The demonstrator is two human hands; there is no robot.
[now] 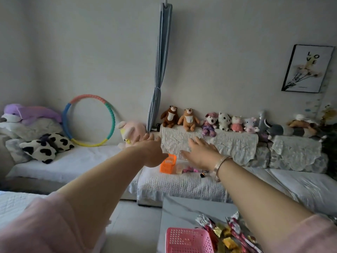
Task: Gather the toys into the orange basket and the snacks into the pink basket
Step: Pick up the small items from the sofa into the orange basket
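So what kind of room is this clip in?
Most likely a home living room: a covered sofa along the wall, a row of plush toys on its backrest, a framed print above, and a hula hoop leaning nearby.

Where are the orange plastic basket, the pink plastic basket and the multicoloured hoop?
orange plastic basket (167, 166), head view, on its slotted front wall.
pink plastic basket (187, 241), head view, on its perforated side wall.
multicoloured hoop (111, 116), head view, on its green segment.

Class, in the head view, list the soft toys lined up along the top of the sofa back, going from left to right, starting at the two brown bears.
Dark brown bear → light brown bear → dog in purple overalls → spotted white dog → cat in pink → pink-and-white kitty.
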